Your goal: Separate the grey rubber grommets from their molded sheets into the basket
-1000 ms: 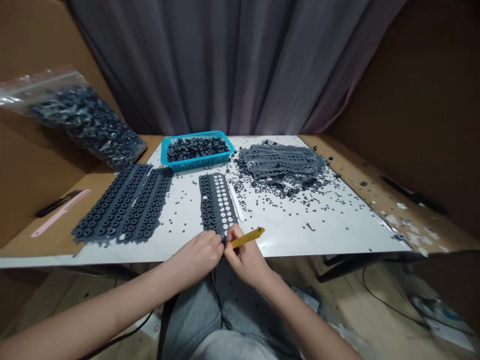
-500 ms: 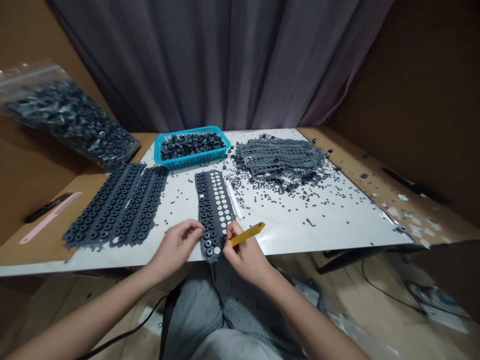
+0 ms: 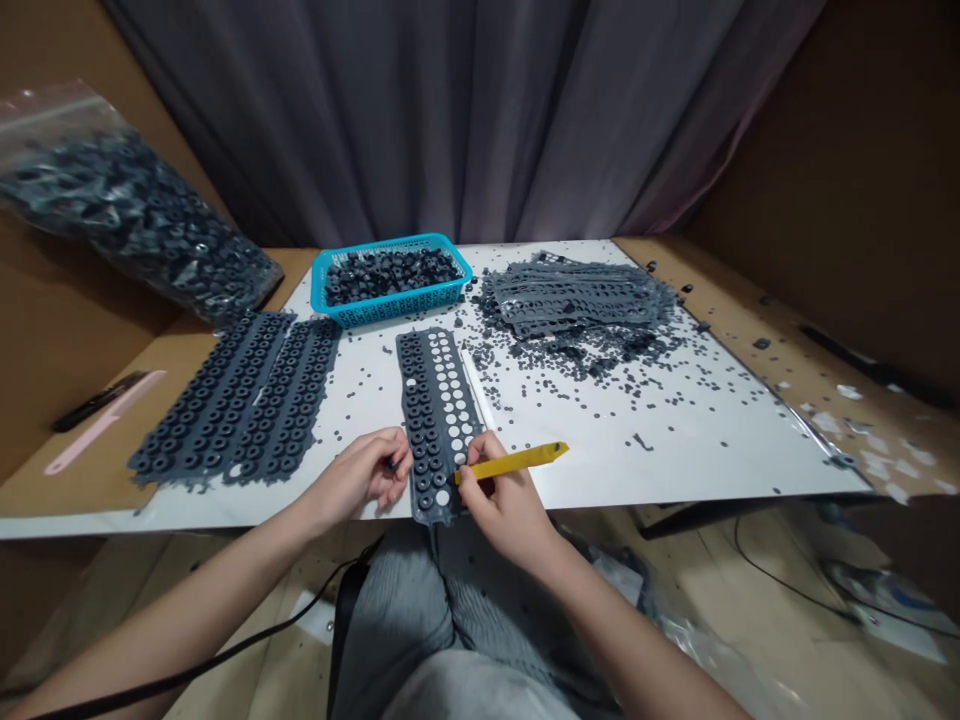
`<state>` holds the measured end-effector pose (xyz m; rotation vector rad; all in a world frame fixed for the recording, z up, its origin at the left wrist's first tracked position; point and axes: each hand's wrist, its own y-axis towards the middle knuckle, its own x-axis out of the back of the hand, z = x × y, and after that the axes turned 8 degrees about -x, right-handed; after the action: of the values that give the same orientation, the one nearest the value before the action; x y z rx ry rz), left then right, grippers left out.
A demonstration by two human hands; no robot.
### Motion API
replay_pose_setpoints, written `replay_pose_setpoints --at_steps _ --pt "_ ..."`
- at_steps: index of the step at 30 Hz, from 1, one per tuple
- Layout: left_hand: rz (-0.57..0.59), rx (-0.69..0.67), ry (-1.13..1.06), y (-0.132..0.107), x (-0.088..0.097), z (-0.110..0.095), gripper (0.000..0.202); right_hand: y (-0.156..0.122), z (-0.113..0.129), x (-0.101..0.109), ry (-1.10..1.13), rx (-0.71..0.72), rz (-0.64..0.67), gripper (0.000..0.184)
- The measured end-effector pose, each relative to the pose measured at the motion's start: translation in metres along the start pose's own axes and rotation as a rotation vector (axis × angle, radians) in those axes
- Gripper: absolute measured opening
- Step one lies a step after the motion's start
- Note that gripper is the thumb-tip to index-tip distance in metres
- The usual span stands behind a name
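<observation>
A dark grey rubber sheet (image 3: 435,410) studded with small rings lies lengthwise on the white table top (image 3: 675,440), its near end over the table's edge; many of its holes on the right side show white. My right hand (image 3: 501,495) is closed on a yellow tool (image 3: 517,461) and rests at the sheet's near right edge. My left hand (image 3: 364,475) sits just left of the sheet with its fingers curled, pinching something small and dark that I cannot make out.
A turquoise basket (image 3: 390,276) of loose dark rings stands at the back. Full ring sheets (image 3: 240,400) lie at the left, a pile of emptied sheets (image 3: 577,300) and scattered bits at the right. A clear bag of rings (image 3: 127,225), a pink comb (image 3: 101,425).
My left hand left the sheet's near end and drew back to its left side, fingers curling in. The yellow tool tilted flatter. The view shifted slightly.
</observation>
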<state>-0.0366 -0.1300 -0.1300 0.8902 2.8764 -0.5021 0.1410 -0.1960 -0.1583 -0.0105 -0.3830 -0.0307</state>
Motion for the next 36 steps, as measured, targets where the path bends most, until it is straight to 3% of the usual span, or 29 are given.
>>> replay_pose_setpoints --at_steps 2,4,10,15,18,21,23,26,29,32,36 --pt "0.04 0.03 0.037 0.002 -0.003 -0.004 0.022 0.0 0.003 -0.001 -0.071 0.022 -0.002 0.007" --pt "0.096 -0.009 0.217 0.002 -0.006 -0.009 0.018 0.0 0.005 -0.002 -0.135 0.031 0.013 0.008" --pt "0.208 -0.465 1.156 0.0 -0.017 -0.013 0.014 0.004 0.003 0.001 -0.1 0.037 0.011 0.009" --pt "0.345 -0.597 1.563 0.003 -0.025 -0.007 0.015 0.005 0.0 0.001 -0.066 0.022 0.012 0.009" --pt "0.352 -0.665 1.717 0.005 -0.029 0.001 0.024 0.005 0.0 0.001 -0.064 0.028 -0.009 0.009" --pt "0.319 -0.697 1.693 0.007 -0.026 0.007 0.024 0.005 0.001 0.001 -0.053 0.035 -0.023 0.01" --pt "0.28 -0.653 1.516 0.008 -0.019 0.007 0.02 0.006 0.001 0.001 -0.05 0.039 -0.023 0.011" --pt "0.06 -0.525 1.162 0.009 0.0 0.0 0.015 0.007 0.002 0.003 -0.027 0.015 -0.014 0.01" --pt "-0.136 -0.395 0.967 0.005 0.016 -0.008 0.021 0.008 0.002 0.006 0.077 -0.06 0.056 0.007" --pt "-0.081 -0.351 0.939 0.001 0.017 -0.012 0.024 0.009 0.001 0.007 0.225 -0.133 0.098 0.006" --pt "0.092 -0.496 1.046 0.002 0.001 -0.012 0.022 0.01 -0.001 0.002 0.19 -0.138 0.03 0.006"
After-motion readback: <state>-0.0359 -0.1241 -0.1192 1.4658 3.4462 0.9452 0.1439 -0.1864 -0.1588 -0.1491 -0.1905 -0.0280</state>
